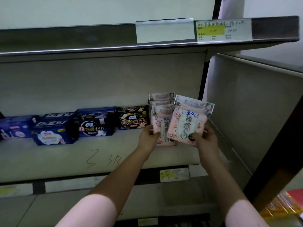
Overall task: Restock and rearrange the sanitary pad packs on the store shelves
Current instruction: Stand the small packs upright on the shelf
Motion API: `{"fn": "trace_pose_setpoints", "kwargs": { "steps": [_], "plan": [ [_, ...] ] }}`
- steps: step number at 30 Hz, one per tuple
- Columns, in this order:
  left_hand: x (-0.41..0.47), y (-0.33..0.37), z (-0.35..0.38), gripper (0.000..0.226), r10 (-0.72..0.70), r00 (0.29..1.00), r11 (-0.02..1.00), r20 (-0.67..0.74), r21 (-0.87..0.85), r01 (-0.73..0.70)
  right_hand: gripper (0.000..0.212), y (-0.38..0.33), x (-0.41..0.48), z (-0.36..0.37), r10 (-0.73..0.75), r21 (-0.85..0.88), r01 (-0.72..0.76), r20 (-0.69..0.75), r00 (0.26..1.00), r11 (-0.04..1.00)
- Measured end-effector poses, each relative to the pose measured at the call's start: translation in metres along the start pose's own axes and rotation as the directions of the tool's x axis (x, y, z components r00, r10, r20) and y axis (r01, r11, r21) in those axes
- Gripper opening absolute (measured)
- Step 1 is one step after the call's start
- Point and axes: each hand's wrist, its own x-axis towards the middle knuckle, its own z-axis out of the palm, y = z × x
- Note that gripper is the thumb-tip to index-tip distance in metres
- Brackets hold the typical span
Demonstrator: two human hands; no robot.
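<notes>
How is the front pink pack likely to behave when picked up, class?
The front pink pack looks thin and flat, so probably light and somewhat floppy. Stood on edge without the pink stack behind, it would likely tip.

Pink pad packs at the right end of a row of dark packs on the shelf.

The front pink pack, flat and floral-bordered with a large "S", leans to the right, its lower edge pinched by the right hand. Just behind it to the left, several matching pink packs stand overlapped one behind another, with the left hand gripping their left edge. Just beside them sits a black floral pack marked 420, then a navy pack marked 420, then more blue packs, all toward the back of the shelf.
</notes>
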Motion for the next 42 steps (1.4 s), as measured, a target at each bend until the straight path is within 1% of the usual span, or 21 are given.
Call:
{"fn": "trace_pose_setpoints", "kwargs": {
  "steps": [3, 6, 8, 11, 15, 17, 19, 22, 24, 26, 27, 30, 33, 35, 37, 40, 42],
  "plan": [
    [0.009, -0.005, -0.001, 0.03, 0.007, 1.0, 0.996, -0.03, 0.085, -0.004, 0.045, 0.007, 0.004, 0.001, 0.016, -0.016, -0.016, -0.005, 1.0, 1.0],
    [0.018, -0.01, -0.003, 0.032, -0.018, 0.998, 0.986, -0.064, 0.162, 0.028, 0.038, 0.014, 0.007, 0.003, 0.054, -0.104, -0.051, 0.019, 0.998, 0.993],
    [0.023, -0.011, -0.002, 0.033, -0.044, 0.998, 0.98, -0.052, 0.19, 0.053, 0.043, 0.019, 0.01, 0.005, 0.075, -0.157, -0.068, 0.035, 0.997, 0.985],
    [0.03, -0.012, -0.001, 0.035, -0.044, 0.998, 0.968, -0.039, 0.247, 0.052, 0.053, 0.028, 0.015, 0.006, 0.102, -0.217, -0.096, 0.021, 0.995, 0.972],
    [0.038, -0.016, 0.003, 0.032, -0.045, 0.997, 0.973, -0.058, 0.222, 0.057, 0.058, 0.034, 0.024, 0.007, 0.099, -0.317, -0.094, 0.0, 0.995, 0.944],
    [0.038, -0.019, 0.007, 0.027, -0.068, 0.995, 0.983, -0.066, 0.164, 0.078, 0.058, 0.036, 0.03, 0.008, 0.1, -0.336, -0.094, 0.001, 0.995, 0.937],
    [0.036, -0.021, 0.009, 0.025, -0.082, 0.994, 0.992, -0.069, 0.09, 0.089, 0.053, 0.04, 0.033, 0.01, 0.1, -0.36, -0.094, 0.0, 0.995, 0.928],
    [0.031, -0.021, 0.01, 0.036, -0.08, 0.996, 0.997, -0.03, 0.004, 0.08, 0.041, 0.047, 0.035, 0.013, 0.08, -0.424, -0.083, -0.023, 0.997, 0.902],
    [0.027, -0.02, 0.01, 0.048, -0.067, 0.997, 0.997, 0.026, 0.033, 0.066, 0.045, 0.053, 0.037, 0.015, 0.014, -0.523, -0.035, -0.044, 0.999, 0.851],
    [0.028, -0.023, 0.011, 0.062, -0.051, 0.998, 0.992, 0.047, 0.114, 0.046, 0.051, 0.061, 0.042, 0.016, -0.024, -0.606, 0.0, -0.032, 0.999, 0.795],
    [0.028, -0.024, 0.011, 0.065, -0.049, 0.998, 0.987, 0.048, 0.154, 0.041, 0.051, 0.06, 0.042, 0.018, -0.017, -0.618, 0.001, -0.02, 1.0, 0.787],
    [0.028, -0.024, 0.011, 0.061, -0.041, 0.998, 0.978, 0.04, 0.209, 0.031, 0.043, 0.05, 0.04, 0.025, 0.045, -0.574, -0.022, 0.027, 0.999, 0.819],
    [0.029, -0.024, 0.011, 0.054, -0.014, 0.999, 0.966, 0.037, 0.258, 0.004, 0.047, 0.052, 0.042, 0.028, 0.06, -0.542, -0.035, 0.028, 0.998, 0.839],
    [0.029, -0.023, 0.011, 0.051, -0.004, 1.0, 0.965, 0.024, 0.261, -0.002, 0.051, 0.055, 0.042, 0.03, 0.042, -0.509, -0.026, 0.021, 0.999, 0.86],
    [0.029, -0.023, 0.01, 0.05, 0.006, 1.0, 0.969, -0.002, 0.246, -0.005, 0.051, 0.057, 0.042, 0.032, 0.04, -0.487, -0.025, 0.02, 0.999, 0.873],
    [0.031, -0.022, 0.008, 0.05, 0.035, 0.999, 0.975, -0.031, 0.219, -0.028, 0.052, 0.058, 0.044, 0.034, 0.035, -0.479, -0.016, 0.031, 0.999, 0.878],
    [0.032, -0.022, 0.008, 0.051, 0.046, 0.999, 0.972, -0.03, 0.234, -0.037, 0.054, 0.058, 0.047, 0.035, 0.029, -0.491, -0.011, 0.03, 0.999, 0.871]
  ]
}}
